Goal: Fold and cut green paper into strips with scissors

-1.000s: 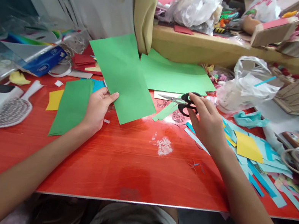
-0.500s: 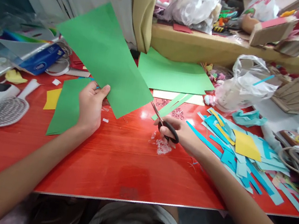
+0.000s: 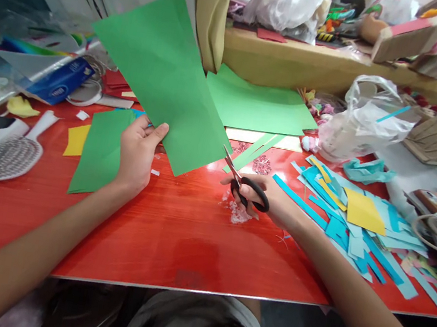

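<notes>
A sheet of green paper [image 3: 165, 81] is pinched at its lower left edge by my left hand [image 3: 140, 152], which holds it tilted above the table. My right hand [image 3: 255, 192] grips scissors [image 3: 255, 192] with black handles, fingers in the loops. The blades are slightly parted, their tips at the lower right corner of the sheet. Behind it lies more green paper [image 3: 262, 106], with thin green strips [image 3: 257, 150] in front. Another green piece [image 3: 100, 151] rests by my left wrist. Small clear scraps [image 3: 237, 212] lie under my right hand.
Blue paper strips [image 3: 337, 229] and a yellow square [image 3: 364, 211] pile up at the right of the red table [image 3: 153, 248]. A hairbrush [image 3: 13, 152] lies at the left. A plastic bag [image 3: 365, 122] with a cup stands at the back right.
The green sheet in my left hand has shifted slightly right and up. The scissors have turned a little and their blades stand a bit more apart.
</notes>
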The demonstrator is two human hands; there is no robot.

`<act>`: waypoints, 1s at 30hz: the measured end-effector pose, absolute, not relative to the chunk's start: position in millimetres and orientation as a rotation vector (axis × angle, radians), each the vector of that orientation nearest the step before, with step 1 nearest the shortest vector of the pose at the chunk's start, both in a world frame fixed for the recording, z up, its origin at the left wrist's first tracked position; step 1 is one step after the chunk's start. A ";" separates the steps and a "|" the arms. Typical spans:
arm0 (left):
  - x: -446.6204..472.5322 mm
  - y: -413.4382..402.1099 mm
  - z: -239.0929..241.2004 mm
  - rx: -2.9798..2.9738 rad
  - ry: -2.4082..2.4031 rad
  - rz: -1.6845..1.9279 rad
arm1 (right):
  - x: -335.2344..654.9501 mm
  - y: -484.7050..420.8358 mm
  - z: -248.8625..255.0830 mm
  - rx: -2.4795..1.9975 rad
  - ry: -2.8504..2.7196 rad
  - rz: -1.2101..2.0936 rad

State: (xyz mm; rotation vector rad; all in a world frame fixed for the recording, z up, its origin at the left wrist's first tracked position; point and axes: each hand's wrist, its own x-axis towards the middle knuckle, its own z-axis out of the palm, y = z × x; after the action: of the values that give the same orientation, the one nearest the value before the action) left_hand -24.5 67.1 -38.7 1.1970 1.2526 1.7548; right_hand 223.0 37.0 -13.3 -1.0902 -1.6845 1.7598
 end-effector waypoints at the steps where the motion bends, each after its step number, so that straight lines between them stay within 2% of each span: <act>1: -24.5 67.2 -39.1 1.205 1.247 1.760 | 223.0 36.7 -13.3 -1.091 -1.687 1.760; 30: -22.3 63.4 -34.6 1.238 1.277 1.733 | 218.5 34.0 -21.6 -1.067 -1.699 1.694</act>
State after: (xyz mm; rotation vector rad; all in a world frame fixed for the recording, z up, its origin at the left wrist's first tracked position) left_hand -22.3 63.4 -34.6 1.2376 1.2771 1.7328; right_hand 218.5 34.0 -21.6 -1.0668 -1.6993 1.6939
